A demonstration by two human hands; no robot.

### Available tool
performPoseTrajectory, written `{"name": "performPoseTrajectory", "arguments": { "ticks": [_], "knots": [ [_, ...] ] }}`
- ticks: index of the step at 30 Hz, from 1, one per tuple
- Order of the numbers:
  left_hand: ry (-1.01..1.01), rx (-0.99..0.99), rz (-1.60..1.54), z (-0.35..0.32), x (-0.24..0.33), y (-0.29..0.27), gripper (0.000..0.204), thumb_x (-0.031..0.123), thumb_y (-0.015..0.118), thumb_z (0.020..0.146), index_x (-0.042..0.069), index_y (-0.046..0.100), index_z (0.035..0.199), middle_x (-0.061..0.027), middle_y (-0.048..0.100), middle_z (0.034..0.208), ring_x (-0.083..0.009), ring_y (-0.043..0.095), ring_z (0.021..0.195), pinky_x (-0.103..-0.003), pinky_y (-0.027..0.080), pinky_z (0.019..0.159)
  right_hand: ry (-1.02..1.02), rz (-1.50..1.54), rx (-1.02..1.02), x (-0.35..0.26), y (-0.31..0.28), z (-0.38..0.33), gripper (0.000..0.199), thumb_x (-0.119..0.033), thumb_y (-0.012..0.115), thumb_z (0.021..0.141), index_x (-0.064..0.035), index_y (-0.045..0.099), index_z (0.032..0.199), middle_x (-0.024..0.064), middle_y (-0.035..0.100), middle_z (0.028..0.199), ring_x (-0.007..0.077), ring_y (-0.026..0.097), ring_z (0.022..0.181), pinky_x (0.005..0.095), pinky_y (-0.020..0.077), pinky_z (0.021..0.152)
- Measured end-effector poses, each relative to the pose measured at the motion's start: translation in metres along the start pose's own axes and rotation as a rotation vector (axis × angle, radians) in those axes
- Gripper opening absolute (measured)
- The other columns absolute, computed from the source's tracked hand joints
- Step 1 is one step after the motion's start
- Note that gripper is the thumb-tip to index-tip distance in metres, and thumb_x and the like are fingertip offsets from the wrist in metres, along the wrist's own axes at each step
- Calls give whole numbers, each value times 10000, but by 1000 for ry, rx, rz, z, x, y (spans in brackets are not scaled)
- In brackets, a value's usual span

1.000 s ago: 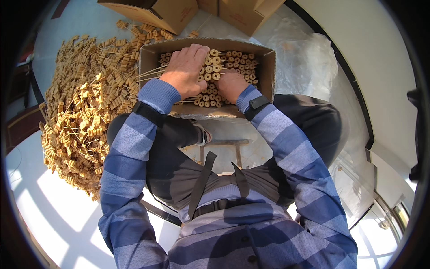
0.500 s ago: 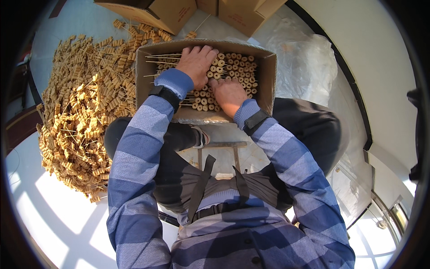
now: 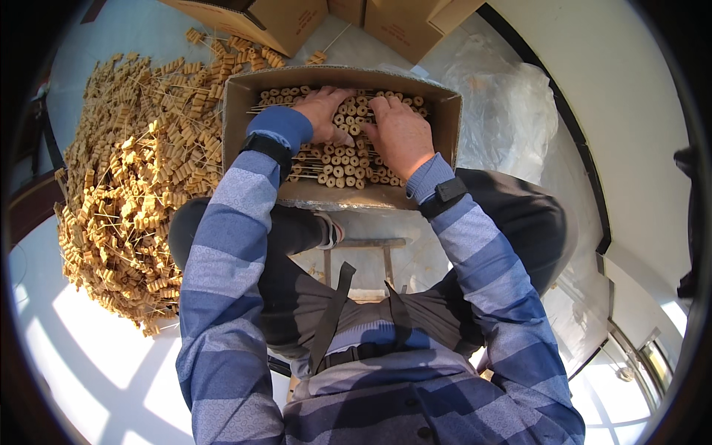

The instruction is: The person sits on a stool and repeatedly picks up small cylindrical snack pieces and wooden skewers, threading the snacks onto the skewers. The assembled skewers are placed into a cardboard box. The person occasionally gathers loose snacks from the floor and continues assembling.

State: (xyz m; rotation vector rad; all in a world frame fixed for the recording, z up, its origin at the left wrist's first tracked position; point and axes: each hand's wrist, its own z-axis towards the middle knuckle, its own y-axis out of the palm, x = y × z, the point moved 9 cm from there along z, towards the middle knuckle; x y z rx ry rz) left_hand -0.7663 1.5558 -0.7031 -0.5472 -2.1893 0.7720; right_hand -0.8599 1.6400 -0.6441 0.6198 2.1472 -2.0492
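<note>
Skewers of tan, ring-ended rolls [image 3: 343, 169] lie stacked in rows inside an open cardboard box [image 3: 311, 194], with thin sticks pointing mostly left. My left hand [image 3: 323, 113] is over the middle of the stack, its fingers and thumb bent round a bunch of skewers from the left. Facing it, my right hand [image 3: 403, 136] curves its thumb and fingers against the right side of the same bunch. Between the hands, several round roll ends show. Parts of the rows and some fingertips are hidden beneath my hands.
A large loose heap of skewered rolls [image 3: 137, 200] spreads on the floor left of the box. Cardboard boxes [image 3: 285, 22] stand beyond it. Crumpled clear plastic [image 3: 512, 111] lies to the right. My bent legs flank a low stool [image 3: 363, 243] near the box.
My right hand has moved away from me and slightly right, onto the upper rows. My left hand has come slightly nearer and rotated, its thumb now lower across the stack.
</note>
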Motion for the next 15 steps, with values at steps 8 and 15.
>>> {"name": "performPoseTrajectory", "arguments": {
  "ticks": [8, 15],
  "knots": [
    [27, 69, 19, 14, -7, 4, 866, 285, 811, 798, 83, 378, 1520, -233, 402, 1525, -417, 384, 1405, -449, 328, 1181, 47, 88, -160, 2, 28, 0, 346, -261, 693, 892, -35, 573, 1126, 163, 629, 1105, 357, 649, 1002, 443, 546, 826],
    [65, 78, 37, 20, -17, 17, 842, 332, 789, 819, 120, 382, 1525, -213, 380, 1556, -412, 363, 1427, -450, 325, 1185, -45, 110, -90, -4, 37, 8, 649, -256, 720, 875, -56, 459, 1434, 213, 509, 1430, 363, 514, 1291, 453, 425, 1068]
  ]
}}
